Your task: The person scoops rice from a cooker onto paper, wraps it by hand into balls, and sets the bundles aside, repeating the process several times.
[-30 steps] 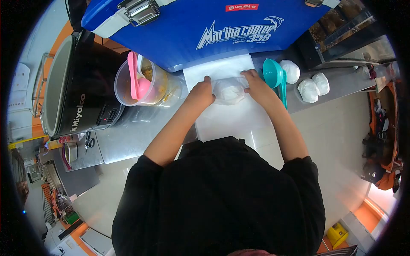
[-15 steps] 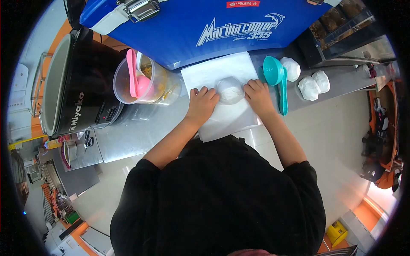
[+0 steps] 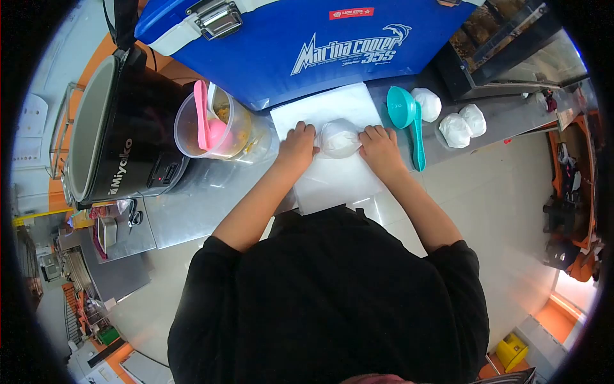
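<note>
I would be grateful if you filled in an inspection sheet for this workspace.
Surface: steel counter, partly under white sheets.
Job's things: round white bundle on the sheets.
Clutter: teal scoop and three wrapped balls at right; tub with pink scoop at left.
Hands: left hand and right hand flank the bundle, fingers curled; grip unclear.
Cables: dark loops at left, too small to identify.
Surroundings: blue cooler behind, black cooker left.

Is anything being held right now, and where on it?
Yes: the white bundle, apparently by its wrapping at two opposite sides, left hand on the left, right hand on the right. The curled fingers hide the exact pinch.
</note>
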The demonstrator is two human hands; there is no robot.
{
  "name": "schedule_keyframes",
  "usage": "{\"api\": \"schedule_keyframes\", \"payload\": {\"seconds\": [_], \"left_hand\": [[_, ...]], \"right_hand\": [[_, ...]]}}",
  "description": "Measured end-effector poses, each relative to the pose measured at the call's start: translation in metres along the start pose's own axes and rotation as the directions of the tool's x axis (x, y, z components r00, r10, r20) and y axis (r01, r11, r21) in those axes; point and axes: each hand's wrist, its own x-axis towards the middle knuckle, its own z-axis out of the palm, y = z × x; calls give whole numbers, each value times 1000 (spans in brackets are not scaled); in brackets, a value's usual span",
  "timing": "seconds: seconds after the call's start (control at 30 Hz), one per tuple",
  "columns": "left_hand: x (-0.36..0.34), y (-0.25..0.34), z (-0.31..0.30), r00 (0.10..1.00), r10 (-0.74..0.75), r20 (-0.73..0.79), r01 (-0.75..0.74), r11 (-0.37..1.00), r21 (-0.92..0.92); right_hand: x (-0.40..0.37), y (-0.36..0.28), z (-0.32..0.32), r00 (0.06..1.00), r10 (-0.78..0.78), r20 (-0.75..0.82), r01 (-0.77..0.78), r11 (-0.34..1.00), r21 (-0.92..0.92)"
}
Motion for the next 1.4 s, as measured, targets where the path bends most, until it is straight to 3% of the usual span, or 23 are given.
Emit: {"api": "schedule_keyframes", "payload": {"seconds": [0.1, 0.23, 0.27, 0.3, 0.37, 0.43, 0.47, 0.5, 0.57, 0.63, 0.67, 0.7, 0.77, 0.8, 0.9, 0.93, 1.0, 1.13, 1.2, 1.23, 1.3, 1.33, 1.4], "left_hand": [[4, 9, -11, 994, 90, 62, -101, 975, 197], [4, 20, -25, 988, 109, 107, -125, 980, 157], [1, 22, -32, 981, 95, 168, -58, 976, -210], [-4, 28, -43, 966, 106, 237, 41, 840, -542], [-15, 45, -60, 964, 162, 212, 23, 743, -669], [-25, 61, -61, 962, 254, -96, -128, 112, -986], [-27, 69, -62, 957, 231, -175, -184, 18, -983], [-30, 69, -58, 949, 253, -188, -199, 18, -980], [-30, 70, -45, 925, 93, -368, -376, 91, -922], [-35, 61, -37, 887, 49, -458, -444, 356, -822], [-25, 42, -20, 824, 86, -560, -519, 513, -684], [-33, 58, -23, 861, -7, -508, -489, 264, -832], [-38, 81, -35, 853, -29, -520, -466, 404, -787], [-36, 76, -35, 897, 13, -443, -381, 531, -757], [-49, 100, -60, 982, 154, 111, 56, 320, -946], [-52, 103, -61, 980, 166, 113, 54, 324, -945], [-58, 104, -62, 877, 460, 141, 344, -393, -853], [-50, 111, -36, 926, 361, 110, 213, -258, -942], [-49, 113, -30, 942, 334, 48, 144, -269, -952], [-50, 115, -27, 938, 343, 59, 156, -264, -952], [-53, 119, -21, 916, 400, 12, 113, -229, -967], [-55, 117, -18, 909, 416, 27, 131, -224, -966], [-56, 111, -13, 908, 419, 28, 127, -209, -970]], "right_hand": [[0, -3, 0, 999, 44, -25, -45, 999, -17], [-2, 5, -3, 994, 103, -32, -100, 992, 70], [-4, 8, -3, 993, 107, -46, -100, 987, 127], [-7, 7, -5, 991, 116, -61, -108, 986, 123], [-11, 3, -9, 974, 210, -88, -135, 845, 518], [-11, -6, 16, 946, 238, -222, -44, 769, 638], [-6, -20, 17, 901, 340, -270, 14, 599, 801], [2, -33, 17, 847, 442, -295, 105, 405, 908], [25, -47, 11, 828, 483, -287, 124, 341, 932], [33, -58, 14, 708, 650, -276, 134, 261, 956], [41, -56, 14, 647, 647, -402, 234, 334, 913], [38, -46, 2, 584, 471, -661, 52, 791, 610], [48, -19, -11, 825, 433, -363, -118, 760, 639], [33, -23, -48, 764, 377, -523, -98, 870, 483], [17, -4, -73, 646, 244, -723, 5, 946, 324], [9, -1, -82, 639, 250, -727, -5, 947, 320], [-5, 5, -96, 669, 66, -740, -31, 998, 61], [-22, 1, -95, 632, 74, -771, 9, 995, 103], [-31, -8, -86, 663, 329, -673, -12, 903, 429], [-35, -12, -82, 659, 339, -672, -25, 902, 431], [-45, -20, -79, 721, 549, -423, -10, 619, 786], [-52, -24, -80, 709, 566, -421, -26, 618, 786], [-68, -31, -87, 777, 624, -75, -65, 198, 978]]}}
